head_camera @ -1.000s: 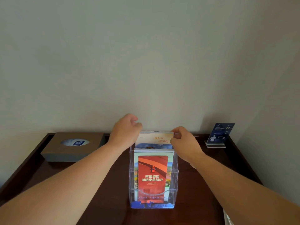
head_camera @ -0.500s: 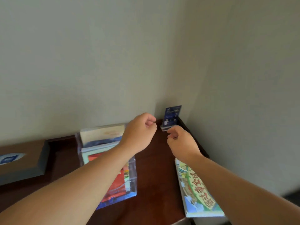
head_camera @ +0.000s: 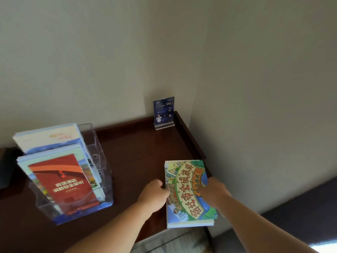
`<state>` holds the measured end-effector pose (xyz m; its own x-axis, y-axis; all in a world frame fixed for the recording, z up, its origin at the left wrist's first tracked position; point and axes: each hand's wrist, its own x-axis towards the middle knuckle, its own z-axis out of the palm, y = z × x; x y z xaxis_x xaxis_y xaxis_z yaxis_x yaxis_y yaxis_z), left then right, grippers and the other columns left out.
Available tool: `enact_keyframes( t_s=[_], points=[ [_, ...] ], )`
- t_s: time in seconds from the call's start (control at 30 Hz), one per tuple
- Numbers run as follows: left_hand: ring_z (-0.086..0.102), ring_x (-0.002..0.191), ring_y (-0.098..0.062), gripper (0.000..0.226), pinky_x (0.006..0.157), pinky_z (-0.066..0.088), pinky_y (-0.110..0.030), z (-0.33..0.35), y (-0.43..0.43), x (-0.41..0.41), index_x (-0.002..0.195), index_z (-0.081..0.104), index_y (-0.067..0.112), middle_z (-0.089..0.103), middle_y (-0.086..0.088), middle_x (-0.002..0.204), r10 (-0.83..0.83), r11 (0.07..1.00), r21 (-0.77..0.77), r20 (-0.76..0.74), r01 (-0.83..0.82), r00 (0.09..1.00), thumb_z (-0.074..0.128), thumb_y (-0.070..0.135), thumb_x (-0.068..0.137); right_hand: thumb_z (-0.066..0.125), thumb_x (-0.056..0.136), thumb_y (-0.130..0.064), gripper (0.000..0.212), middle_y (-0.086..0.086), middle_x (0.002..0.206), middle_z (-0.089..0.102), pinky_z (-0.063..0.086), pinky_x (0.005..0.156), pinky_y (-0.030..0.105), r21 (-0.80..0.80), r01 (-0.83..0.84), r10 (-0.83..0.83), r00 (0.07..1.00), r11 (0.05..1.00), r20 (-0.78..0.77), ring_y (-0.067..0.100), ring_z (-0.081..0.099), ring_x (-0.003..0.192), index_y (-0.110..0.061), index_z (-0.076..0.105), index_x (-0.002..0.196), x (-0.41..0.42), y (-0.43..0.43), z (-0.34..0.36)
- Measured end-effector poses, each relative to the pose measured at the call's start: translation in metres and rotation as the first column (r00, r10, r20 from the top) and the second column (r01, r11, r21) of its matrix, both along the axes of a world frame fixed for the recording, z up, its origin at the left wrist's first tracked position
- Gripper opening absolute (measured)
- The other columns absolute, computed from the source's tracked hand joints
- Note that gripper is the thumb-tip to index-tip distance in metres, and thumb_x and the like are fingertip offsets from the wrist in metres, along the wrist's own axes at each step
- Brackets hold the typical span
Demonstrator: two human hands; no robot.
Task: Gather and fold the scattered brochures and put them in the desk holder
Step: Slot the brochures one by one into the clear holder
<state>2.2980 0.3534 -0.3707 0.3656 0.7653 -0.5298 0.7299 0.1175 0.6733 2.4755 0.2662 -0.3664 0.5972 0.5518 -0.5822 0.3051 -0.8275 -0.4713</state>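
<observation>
Hands bracket the brochure (head_camera: 189, 193) at the tabletop's (head_camera: 135, 157) right edge: our left hand (head_camera: 155, 195) and right hand (head_camera: 215, 193) narrow their grip on its long sides, likely to lift it toward the holder (head_camera: 98, 161) near the left edge.

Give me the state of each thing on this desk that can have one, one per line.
clear brochure holder: upright, loaded.
red brochure: standing in the front tier.
illustrated map brochure: folded, flat at the desk edge.
left hand: touching its left edge.
right hand: on its right edge.
blue sign card: upright in its stand.
</observation>
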Motion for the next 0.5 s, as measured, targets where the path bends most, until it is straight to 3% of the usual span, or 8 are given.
enact_keyframes(
  t_s=[0.07, 0.13, 0.3, 0.4, 0.5],
  points=[
    [0.059, 0.071, -0.018, 0.019, 0.067, 0.050, -0.034, -0.010, -0.009, 0.006, 0.102, 0.059, 0.010, 0.061, -0.002, 0.081, 0.016, 0.999, -0.047, -0.024, -0.017, 1.000, 0.058, 0.024, 0.089, 0.057, 0.088, -0.032, 0.030, 0.009, 0.109, 0.059, 0.053, 0.068, 0.033, -0.010, -0.017, 0.017, 0.999, 1.000, -0.045, 0.022, 0.064, 0.088, -0.014, 0.048, 0.111, 0.001, -0.003, -0.011],
    [0.062, 0.071, -0.013, 0.012, 0.069, 0.055, -0.034, -0.015, -0.013, 0.009, 0.092, 0.062, 0.012, 0.064, 0.001, 0.082, 0.025, 0.998, -0.061, -0.031, -0.027, 0.999, 0.056, 0.022, 0.090, 0.057, 0.088, -0.033, 0.027, 0.007, 0.106, 0.059, 0.048, 0.058, 0.028, 0.008, -0.020, 0.021, 0.998, 1.000, -0.063, 0.019, 0.064, 0.084, -0.016, 0.049, 0.108, 0.002, -0.005, -0.017],
    [0.071, 0.080, -0.020, 0.012, 0.077, 0.059, -0.041, -0.012, -0.013, 0.015, 0.082, 0.063, 0.014, 0.072, -0.004, 0.086, 0.130, 0.989, -0.067, 0.014, -0.129, 0.991, 0.055, 0.012, 0.090, 0.060, 0.089, -0.026, 0.018, 0.004, 0.097, 0.066, 0.055, 0.062, 0.031, 0.067, 0.029, -0.021, 0.993, 0.997, -0.120, 0.018, 0.068, 0.079, -0.015, 0.053, 0.100, 0.006, -0.004, -0.020],
    [0.071, 0.085, -0.026, 0.002, 0.082, 0.058, -0.047, -0.005, -0.009, 0.016, 0.092, 0.058, 0.011, 0.071, -0.010, 0.093, 0.279, 0.951, -0.176, 0.118, -0.256, 0.953, 0.058, 0.009, 0.091, 0.061, 0.089, -0.025, 0.020, 0.007, 0.098, 0.069, 0.057, 0.069, 0.035, 0.097, 0.078, -0.062, 0.984, 0.992, -0.165, 0.022, 0.070, 0.082, -0.010, 0.058, 0.102, 0.008, -0.002, -0.015],
    [0.072, 0.088, -0.029, 0.009, 0.078, 0.058, -0.045, 0.009, -0.004, 0.009, 0.100, 0.057, 0.007, 0.072, -0.014, 0.098, 0.380, 0.907, -0.292, 0.262, -0.302, 0.887, 0.058, 0.004, 0.092, 0.057, 0.091, -0.028, 0.024, 0.011, 0.105, 0.066, 0.053, 0.063, 0.031, 0.163, 0.076, -0.055, 0.990, 0.984, -0.130, 0.024, 0.070, 0.084, -0.009, 0.058, 0.106, 0.010, 0.002, -0.003]
  ],
)
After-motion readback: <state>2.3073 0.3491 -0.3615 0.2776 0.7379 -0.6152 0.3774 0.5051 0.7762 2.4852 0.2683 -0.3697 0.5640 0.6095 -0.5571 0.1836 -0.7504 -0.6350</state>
